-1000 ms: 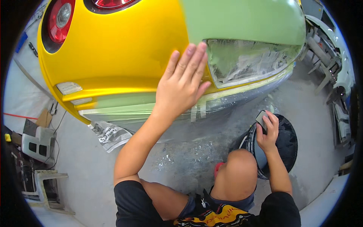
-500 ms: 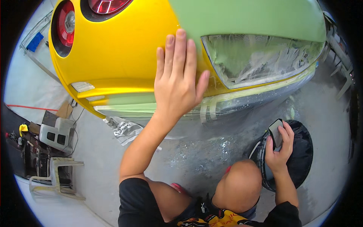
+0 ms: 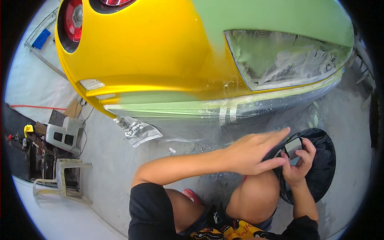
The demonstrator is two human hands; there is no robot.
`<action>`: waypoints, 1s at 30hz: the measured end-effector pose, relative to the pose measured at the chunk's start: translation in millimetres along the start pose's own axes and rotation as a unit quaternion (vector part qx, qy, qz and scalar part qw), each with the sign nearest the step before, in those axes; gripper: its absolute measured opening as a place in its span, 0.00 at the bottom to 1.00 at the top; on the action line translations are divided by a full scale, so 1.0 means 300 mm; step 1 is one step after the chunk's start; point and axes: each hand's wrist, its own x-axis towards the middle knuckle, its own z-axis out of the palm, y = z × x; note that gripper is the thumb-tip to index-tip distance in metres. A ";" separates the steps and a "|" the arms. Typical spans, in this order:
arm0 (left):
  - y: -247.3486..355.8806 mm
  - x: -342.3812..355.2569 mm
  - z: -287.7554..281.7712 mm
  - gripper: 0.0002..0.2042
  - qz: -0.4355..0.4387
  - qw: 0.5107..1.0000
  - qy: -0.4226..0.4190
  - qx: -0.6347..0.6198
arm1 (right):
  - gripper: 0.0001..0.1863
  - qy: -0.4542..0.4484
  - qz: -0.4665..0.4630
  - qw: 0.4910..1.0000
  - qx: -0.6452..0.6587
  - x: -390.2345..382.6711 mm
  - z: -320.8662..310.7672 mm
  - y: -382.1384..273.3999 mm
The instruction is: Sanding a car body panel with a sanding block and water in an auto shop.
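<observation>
My left hand [image 3: 254,154] reaches across above my knee, fingers stretched out and thumb apart, holding nothing. Its fingertips are close to the black bucket-like container [image 3: 322,176] and to what my right hand holds. My right hand [image 3: 298,168] grips a small block with a grey face and dark edges [image 3: 294,148], perhaps a sanding block, over that container. Ahead is a car's rear bumper [image 3: 148,52], glossy yellow on the left and matte pale green [image 3: 276,16] on the right. A masked recess [image 3: 280,60] in it is covered with green-dusted film.
Masking tape and clear plastic sheeting [image 3: 192,124] hang along the bumper's lower edge, with a printed flap [image 3: 140,132] at left. A plastic stool [image 3: 64,180] and a pale box-shaped housing [image 3: 64,135] stand at left. The grey floor [image 3: 112,160] has wet patches.
My left hand has left the bumper and swung down and right toward the container. The block in my right hand has tilted, so its grey face shows more. The view has shifted slightly.
</observation>
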 end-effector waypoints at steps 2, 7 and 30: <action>-0.003 0.003 0.030 0.34 0.016 0.999 -0.003 0.028 | 0.30 -0.022 -0.015 1.000 0.000 0.002 0.005 -0.002; -0.022 0.049 -0.110 0.36 0.206 0.888 0.150 0.383 | 0.29 -0.011 0.019 1.000 0.018 -0.017 -0.003 0.021; 0.110 -0.260 -0.804 0.18 0.170 0.555 0.537 0.612 | 0.24 0.032 -0.318 0.933 -0.165 0.576 0.385 -0.140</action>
